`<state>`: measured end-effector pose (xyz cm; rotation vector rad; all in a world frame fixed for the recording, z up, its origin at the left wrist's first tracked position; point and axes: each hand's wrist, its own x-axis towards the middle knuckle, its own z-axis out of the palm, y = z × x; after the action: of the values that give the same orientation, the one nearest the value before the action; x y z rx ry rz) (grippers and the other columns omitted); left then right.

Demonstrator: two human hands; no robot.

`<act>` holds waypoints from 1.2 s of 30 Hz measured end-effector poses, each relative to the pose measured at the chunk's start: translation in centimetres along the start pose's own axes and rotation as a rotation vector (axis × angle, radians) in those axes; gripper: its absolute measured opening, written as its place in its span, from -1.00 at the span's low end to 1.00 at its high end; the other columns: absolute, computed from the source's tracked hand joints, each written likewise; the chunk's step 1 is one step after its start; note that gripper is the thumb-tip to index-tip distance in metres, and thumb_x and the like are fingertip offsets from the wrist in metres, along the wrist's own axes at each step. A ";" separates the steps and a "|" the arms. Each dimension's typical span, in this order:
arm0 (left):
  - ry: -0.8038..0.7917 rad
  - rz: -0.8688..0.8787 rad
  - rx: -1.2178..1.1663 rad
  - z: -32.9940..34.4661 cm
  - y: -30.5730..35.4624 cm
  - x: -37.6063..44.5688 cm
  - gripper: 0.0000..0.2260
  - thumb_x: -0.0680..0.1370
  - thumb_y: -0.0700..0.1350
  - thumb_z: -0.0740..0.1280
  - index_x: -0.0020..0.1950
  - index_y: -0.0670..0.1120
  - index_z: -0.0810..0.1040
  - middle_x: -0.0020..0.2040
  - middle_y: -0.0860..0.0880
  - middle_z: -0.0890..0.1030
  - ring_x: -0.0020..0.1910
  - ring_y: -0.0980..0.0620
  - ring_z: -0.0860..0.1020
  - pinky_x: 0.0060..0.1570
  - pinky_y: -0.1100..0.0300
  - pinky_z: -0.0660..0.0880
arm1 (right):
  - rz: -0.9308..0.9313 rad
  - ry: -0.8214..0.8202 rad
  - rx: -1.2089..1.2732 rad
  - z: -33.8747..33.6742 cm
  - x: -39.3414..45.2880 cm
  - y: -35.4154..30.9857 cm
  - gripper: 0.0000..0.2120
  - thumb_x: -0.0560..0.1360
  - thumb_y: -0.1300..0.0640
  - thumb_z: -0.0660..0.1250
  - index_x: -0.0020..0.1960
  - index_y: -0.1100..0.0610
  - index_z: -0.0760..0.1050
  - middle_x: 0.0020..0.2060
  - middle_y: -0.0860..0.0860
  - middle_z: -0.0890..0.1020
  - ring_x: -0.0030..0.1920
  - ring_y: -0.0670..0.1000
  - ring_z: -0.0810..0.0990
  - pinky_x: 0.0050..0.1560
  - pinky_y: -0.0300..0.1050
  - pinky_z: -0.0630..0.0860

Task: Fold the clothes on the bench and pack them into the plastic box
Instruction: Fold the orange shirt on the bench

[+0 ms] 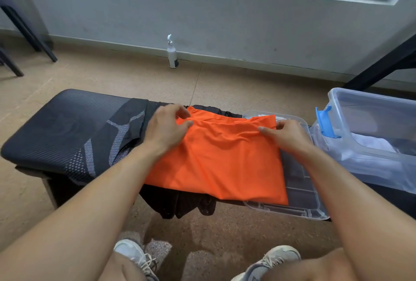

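An orange garment [220, 159] lies folded on the black bench [60, 127], partly over a clear box lid [299, 188]. My left hand [166, 127] pinches its far left corner. My right hand [290, 134] pinches its far right corner. Under it lies a dark garment [180, 204] that hangs over the bench's near edge. A black garment with grey patterned stripes [112, 143] is spread to the left. The clear plastic box [371, 141] with blue latches stands at the right and holds white folded cloth [369, 148].
A white bottle [172, 55] stands on the floor by the wall. Black chair legs [29, 33] are at the far left and a black table leg [382, 66] at the far right. My shoes [139, 258] are on the floor below the bench.
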<state>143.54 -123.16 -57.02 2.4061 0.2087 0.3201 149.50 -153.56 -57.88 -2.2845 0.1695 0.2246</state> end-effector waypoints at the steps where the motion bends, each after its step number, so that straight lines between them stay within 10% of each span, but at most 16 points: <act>1: -0.070 0.038 0.042 0.5 0.2 -0.4 -0.88 0.51 -0.03 0.49 0.03 0.04 0.67 0.07 0.06 0.69 0.17 0.01 0.55 0.19 0.10 0.46 | -0.001 -0.003 0.094 0.1 -0.1 -0.2 -0.67 0.41 -0.16 0.51 -0.03 0.08 0.66 -0.11 -0.01 0.73 -0.06 0.00 0.70 0.04 0.01 0.65; 6: -0.281 0.230 0.184 2.7 0.4 -1.7 -0.81 0.52 -0.02 0.46 0.12 0.03 0.68 0.23 0.00 0.64 0.35 -0.07 0.47 0.40 0.01 0.34 | -0.008 -0.003 0.434 -0.7 -1.5 -2.1 -0.84 0.54 0.07 0.46 0.05 0.09 0.54 -0.10 0.05 0.66 -0.21 -0.06 0.62 -0.30 -0.19 0.57; 15: -0.704 0.261 0.076 3.8 2.4 -3.5 -0.50 0.65 -0.01 0.33 0.59 0.02 0.33 0.58 0.01 0.35 0.61 0.07 0.19 0.47 0.28 0.09 | 0.005 0.071 0.632 -3.3 -4.0 -3.2 -0.85 0.55 0.17 0.45 0.08 0.15 0.54 -0.11 0.08 0.68 -0.24 -0.06 0.65 -0.22 -0.18 0.61; 19: -0.532 0.099 -0.233 3.2 3.0 -2.8 -0.67 0.69 -0.05 0.25 0.45 -0.06 0.52 0.40 0.02 0.57 0.41 0.11 0.47 0.31 0.40 0.28 | -0.035 0.072 0.617 -0.6 -4.6 -5.6 -0.77 0.55 0.22 0.43 0.19 0.20 0.54 -0.15 0.08 0.68 -0.30 -0.04 0.66 -0.26 -0.13 0.62; 24: -0.347 -0.341 -0.722 0.8 3.3 -1.3 -0.71 0.72 0.01 0.17 0.13 -0.13 0.61 0.01 -0.16 0.69 -0.08 -0.13 0.66 -0.06 0.01 0.61 | -0.103 -0.006 0.400 4.9 -6.0 -9.7 -0.77 0.57 0.17 0.38 0.22 0.15 0.50 -0.36 0.02 0.56 -0.59 -0.03 0.52 -0.56 -0.16 0.45; 30: -0.350 -0.580 -0.756 -0.5 1.3 -0.8 -0.69 0.63 0.18 0.29 0.03 -0.07 0.57 -0.15 -0.05 0.56 -0.43 0.07 0.48 -0.39 0.22 0.44 | 0.018 -0.632 0.464 9.8 -9.9 -13.2 -0.62 0.62 0.34 0.26 0.40 0.17 0.31 -0.08 0.12 0.56 -0.19 0.10 0.60 -0.02 0.19 0.66; 36: -0.317 -0.480 -0.686 0.2 -0.4 -0.9 -0.65 0.53 -0.34 0.44 0.28 -0.13 0.49 -0.17 -0.12 0.63 -0.34 0.03 0.58 -0.37 0.19 0.55 | -0.395 -0.344 -0.265 7.6 -11.4 -11.4 -0.51 0.43 -0.01 0.53 0.32 0.00 0.49 0.19 -0.03 0.58 0.21 -0.01 0.54 0.25 0.02 0.50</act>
<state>142.70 -123.26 -57.59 1.6323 0.4388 -0.1909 139.82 -139.73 -52.08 -2.4379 -0.5116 0.4461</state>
